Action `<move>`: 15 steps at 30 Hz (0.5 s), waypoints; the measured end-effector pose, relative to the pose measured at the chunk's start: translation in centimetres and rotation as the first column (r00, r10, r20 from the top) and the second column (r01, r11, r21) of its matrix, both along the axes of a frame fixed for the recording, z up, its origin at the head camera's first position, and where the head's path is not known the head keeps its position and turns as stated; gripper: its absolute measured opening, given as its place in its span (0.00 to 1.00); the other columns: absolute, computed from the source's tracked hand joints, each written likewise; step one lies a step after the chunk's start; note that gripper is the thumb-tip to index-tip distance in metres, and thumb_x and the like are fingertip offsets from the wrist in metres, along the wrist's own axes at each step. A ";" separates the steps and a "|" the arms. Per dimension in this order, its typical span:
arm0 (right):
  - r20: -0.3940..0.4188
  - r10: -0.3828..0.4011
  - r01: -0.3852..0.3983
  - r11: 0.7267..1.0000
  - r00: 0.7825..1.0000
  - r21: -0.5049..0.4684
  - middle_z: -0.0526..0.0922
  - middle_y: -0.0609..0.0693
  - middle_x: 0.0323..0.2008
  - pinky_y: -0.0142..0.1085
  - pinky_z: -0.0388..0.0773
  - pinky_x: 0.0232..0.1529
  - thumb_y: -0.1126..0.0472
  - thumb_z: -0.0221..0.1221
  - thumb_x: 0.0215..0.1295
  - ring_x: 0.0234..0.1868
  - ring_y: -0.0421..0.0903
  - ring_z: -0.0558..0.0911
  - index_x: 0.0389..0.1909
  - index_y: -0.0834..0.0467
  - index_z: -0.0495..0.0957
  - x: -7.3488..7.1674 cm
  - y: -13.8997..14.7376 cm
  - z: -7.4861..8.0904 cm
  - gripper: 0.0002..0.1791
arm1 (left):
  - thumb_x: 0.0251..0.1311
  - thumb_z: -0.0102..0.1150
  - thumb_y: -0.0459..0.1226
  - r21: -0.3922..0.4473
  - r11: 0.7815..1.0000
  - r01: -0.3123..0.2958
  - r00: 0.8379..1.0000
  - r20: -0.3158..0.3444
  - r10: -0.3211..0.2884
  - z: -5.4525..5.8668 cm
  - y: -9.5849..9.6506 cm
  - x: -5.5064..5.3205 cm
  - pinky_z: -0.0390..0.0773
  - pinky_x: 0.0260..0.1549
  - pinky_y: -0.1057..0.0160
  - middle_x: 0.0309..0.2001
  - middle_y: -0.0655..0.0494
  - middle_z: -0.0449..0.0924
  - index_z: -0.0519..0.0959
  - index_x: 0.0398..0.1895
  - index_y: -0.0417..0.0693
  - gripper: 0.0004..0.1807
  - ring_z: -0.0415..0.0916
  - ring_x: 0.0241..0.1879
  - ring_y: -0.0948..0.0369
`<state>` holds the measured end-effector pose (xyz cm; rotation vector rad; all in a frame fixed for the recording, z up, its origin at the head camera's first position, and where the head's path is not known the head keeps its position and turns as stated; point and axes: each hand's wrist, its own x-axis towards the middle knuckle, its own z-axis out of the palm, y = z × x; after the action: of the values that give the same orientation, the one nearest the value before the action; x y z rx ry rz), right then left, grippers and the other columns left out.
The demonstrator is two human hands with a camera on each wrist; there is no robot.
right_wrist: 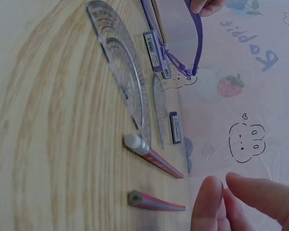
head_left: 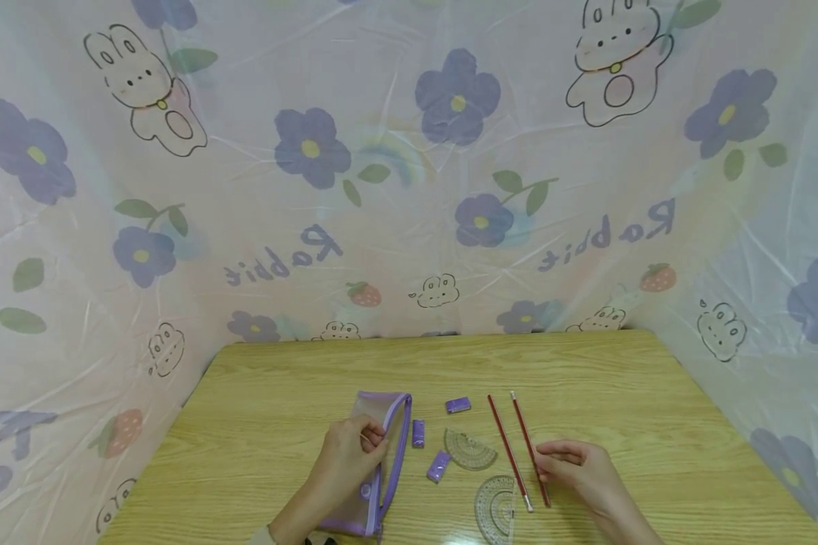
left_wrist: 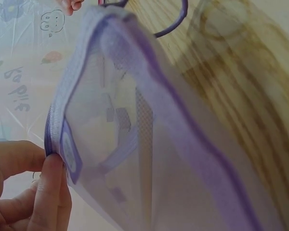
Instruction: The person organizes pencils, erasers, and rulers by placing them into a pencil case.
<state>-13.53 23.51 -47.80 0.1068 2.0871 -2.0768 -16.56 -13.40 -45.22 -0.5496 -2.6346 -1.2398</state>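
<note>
A see-through mesh pencil case [head_left: 380,403] with purple trim and a strap lies at the left of the objects. My left hand [head_left: 351,454] pinches its zipped edge between thumb and fingers; the left wrist view shows the mesh side [left_wrist: 183,139] up close. To the right, two red pencils [head_left: 504,431] lie side by side. Beside the right-hand pencil [head_left: 523,424] is my right hand [head_left: 579,468], its fingers loosely bent. In the right wrist view, its fingertips [right_wrist: 209,192] are slightly apart with nothing between them.
Three purple erasers [head_left: 458,405] lie between the case and the pencils. Two clear protractors [head_left: 473,452] rest near them, one close to the front. The wooden table [head_left: 266,393] is bordered by a printed curtain [head_left: 382,219] at the back and both sides.
</note>
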 end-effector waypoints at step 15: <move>0.005 0.000 -0.001 0.994 1.000 0.114 0.85 0.59 0.39 0.39 0.85 0.41 0.68 0.65 0.64 0.37 0.51 0.86 0.51 0.81 0.73 1.1 1.3 -0.6 0.22 | 0.53 0.67 0.23 0.003 1.000 -0.011 1.000 0.013 0.011 -0.1 0.1 -0.1 0.79 0.23 0.75 0.25 0.58 0.79 0.81 0.30 0.37 0.05 0.75 0.23 0.71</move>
<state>-12.41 24.79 -48.41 0.1279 2.2016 -1.9548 -16.65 -13.29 -45.33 -0.5268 -2.6425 -1.2483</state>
